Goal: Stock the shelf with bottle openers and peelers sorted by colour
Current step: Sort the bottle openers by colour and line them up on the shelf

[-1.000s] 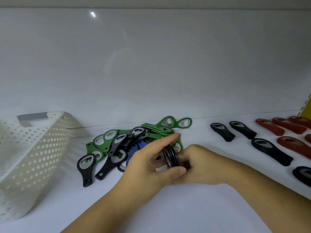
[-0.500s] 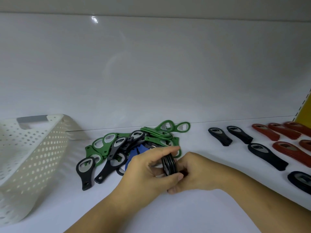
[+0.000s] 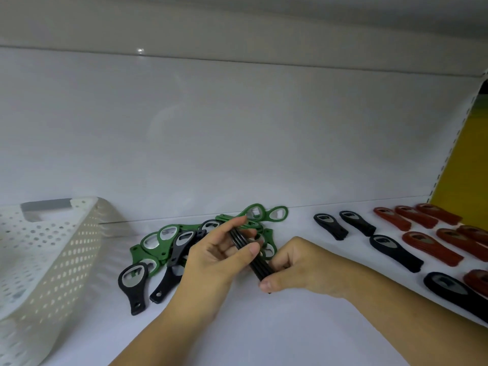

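Observation:
Both hands hold a stack of black bottle openers [image 3: 255, 262] edge-on above the white shelf [image 3: 264, 334]. My left hand [image 3: 216, 262] pinches its upper end between thumb and fingers; my right hand [image 3: 298, 268] grips its lower end. Behind the hands lies a mixed pile of green openers [image 3: 155, 241] and black openers [image 3: 132, 280]. To the right, black openers [image 3: 393, 253] lie in rows, and red openers [image 3: 433, 248] lie in rows further right.
A white perforated basket [image 3: 47, 262] lies tipped at the left. The shelf's white back wall [image 3: 237, 141] rises behind the pile. A yellow panel [image 3: 464, 167] borders the shelf on the right.
The stack of black openers has tilted, its upper end leaning to the left, and both hands have shifted their hold along it. The camera view has tipped upward.

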Available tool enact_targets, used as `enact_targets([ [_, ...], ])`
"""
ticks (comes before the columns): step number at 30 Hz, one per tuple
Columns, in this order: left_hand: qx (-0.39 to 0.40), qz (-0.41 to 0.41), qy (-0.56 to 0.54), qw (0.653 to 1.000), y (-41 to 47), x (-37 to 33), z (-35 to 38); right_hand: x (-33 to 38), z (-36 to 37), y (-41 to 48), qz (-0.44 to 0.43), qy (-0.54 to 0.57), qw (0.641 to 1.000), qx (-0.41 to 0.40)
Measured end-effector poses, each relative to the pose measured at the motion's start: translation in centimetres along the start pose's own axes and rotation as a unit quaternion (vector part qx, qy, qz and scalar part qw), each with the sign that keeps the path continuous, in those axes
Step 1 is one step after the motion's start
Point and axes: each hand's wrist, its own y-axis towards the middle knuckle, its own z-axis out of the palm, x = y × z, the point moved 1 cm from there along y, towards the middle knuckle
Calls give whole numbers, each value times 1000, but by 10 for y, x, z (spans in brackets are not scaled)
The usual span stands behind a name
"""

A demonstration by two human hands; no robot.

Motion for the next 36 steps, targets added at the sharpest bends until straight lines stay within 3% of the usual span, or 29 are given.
enact_targets([
  [4, 30, -96, 102, 990, 1, 15, -4, -8, -14, -18, 90, -55, 993, -50],
  [8, 80, -175, 222, 956, -1, 25, -4, -34, -54, -39, 226, -129, 957, -132],
  [13, 114, -149, 305, 934, -4, 29, -4, -53, -99, -67, 343, -252, 889, -170],
  [17, 139, -127, 350, 918, -6, 32, -4, -63, -109, -71, 374, -312, 858, -162],
  [25, 152, -109, 378, 907, -10, 22, 0, -61, -111, -57, 363, -411, 829, -109],
  [28, 139, -76, 402, 902, -8, 18, -3, -48, -115, -54, 331, -456, 812, -153],
  [31, 51, -11, 447, 893, 2, 11, -12, -34, -104, -41, 238, -414, 850, -222],
  [36, -172, 19, 472, 865, 23, -21, -51, -14, -44, 8, 95, -300, 921, -229],
])
